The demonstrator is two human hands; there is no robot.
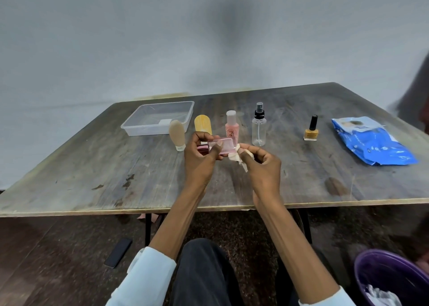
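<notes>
Above the middle of the wooden table [92, 166], my left hand [202, 157] grips a small clear pink case [222, 146], thumb on its front. A dark red part shows below the fingers on the left. My right hand [260, 164] pinches a crumpled white wipe [236, 158] against the case's right end. Both hands are held a little above the tabletop.
Behind the hands stand a beige tube [177, 135], a yellow tube [203, 124], a pink bottle [231, 127], a clear spray bottle [259, 125] and a yellow nail polish [311, 129]. A clear tray [157, 117] sits far left, a blue wipes pack [371, 140] right. A purple bin [390, 278] and a phone [118, 252] are on the floor.
</notes>
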